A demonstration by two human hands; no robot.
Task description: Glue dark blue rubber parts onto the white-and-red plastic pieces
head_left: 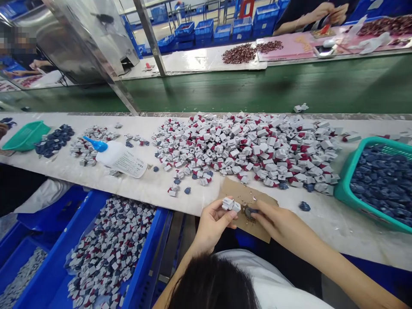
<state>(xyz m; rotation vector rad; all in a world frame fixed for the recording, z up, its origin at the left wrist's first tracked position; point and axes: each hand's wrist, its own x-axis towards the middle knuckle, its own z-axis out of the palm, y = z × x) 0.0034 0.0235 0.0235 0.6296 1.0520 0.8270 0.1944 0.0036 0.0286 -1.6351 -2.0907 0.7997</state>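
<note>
My left hand [214, 223] is closed around a small light-grey plastic part [230, 204] above the table's front edge. My right hand [268, 216] pinches a small dark blue plastic piece [249, 212] with thumb and fingers, just right of the grey part. Beneath both hands lies a brown cardboard sheet [257, 232] with tiny shiny metal bits [249, 197] scattered on it. Beyond the hands spreads a large heap of grey and dark red plastic parts [244, 146]. The fingertips partly hide the dark blue piece.
A green basket [343, 171] of dark blue pieces stands at the right. A white bottle with a blue nozzle [124, 159] lies left of the heap. Blue bins [141, 257] of parts sit below left. Behind runs a green conveyor belt [206, 88]; a co-worker's hands [328, 13] are beyond it.
</note>
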